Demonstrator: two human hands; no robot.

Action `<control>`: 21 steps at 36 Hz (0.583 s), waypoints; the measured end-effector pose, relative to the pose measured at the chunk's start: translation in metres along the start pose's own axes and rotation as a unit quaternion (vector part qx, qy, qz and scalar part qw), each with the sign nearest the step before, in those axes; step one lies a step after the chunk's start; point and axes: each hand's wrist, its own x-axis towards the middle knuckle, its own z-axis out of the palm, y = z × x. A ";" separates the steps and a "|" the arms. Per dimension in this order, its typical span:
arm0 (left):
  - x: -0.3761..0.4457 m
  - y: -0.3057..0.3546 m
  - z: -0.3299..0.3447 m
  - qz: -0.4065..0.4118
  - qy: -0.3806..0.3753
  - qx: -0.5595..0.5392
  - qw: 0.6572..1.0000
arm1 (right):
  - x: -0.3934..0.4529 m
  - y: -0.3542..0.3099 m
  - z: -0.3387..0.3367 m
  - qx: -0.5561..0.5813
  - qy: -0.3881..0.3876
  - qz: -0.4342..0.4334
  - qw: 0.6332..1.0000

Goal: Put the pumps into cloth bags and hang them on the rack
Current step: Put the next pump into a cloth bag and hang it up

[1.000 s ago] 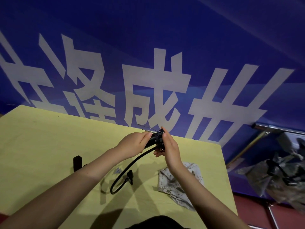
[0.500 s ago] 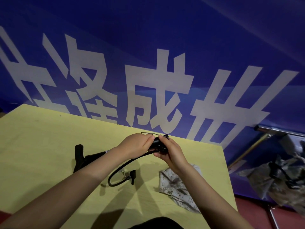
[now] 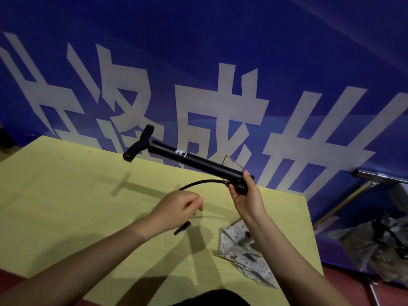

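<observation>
My right hand [image 3: 246, 196] grips the base end of the pump [image 3: 194, 161], holding it up over the table [image 3: 66, 195] with the T-handle pointing away to the left. My left hand [image 3: 178, 208] curls round the hose [image 3: 203, 182], which arcs from the base. To bag it well, I judge I should fold the hose along the barrel first — a loose loop would likely snag the bag's mouth. The cloth bag [image 3: 240, 248] lies crumpled on the table below my right forearm, not yet opened. Off the right edge stands the rack [image 3: 379, 176] with filled bags [image 3: 375, 246] below it — near, past the table corner.
</observation>
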 end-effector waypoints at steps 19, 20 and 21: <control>0.067 -0.021 -0.005 -0.237 0.303 -0.679 0.625 | -0.002 0.061 -0.045 -0.074 0.023 0.064 0.995; 0.065 -0.022 -0.003 -0.236 0.299 -0.672 0.635 | 0.000 0.062 -0.048 -0.101 0.033 0.062 0.992; 0.063 -0.021 -0.003 -0.234 0.294 -0.662 0.649 | 0.003 0.062 -0.051 -0.153 0.046 0.057 0.985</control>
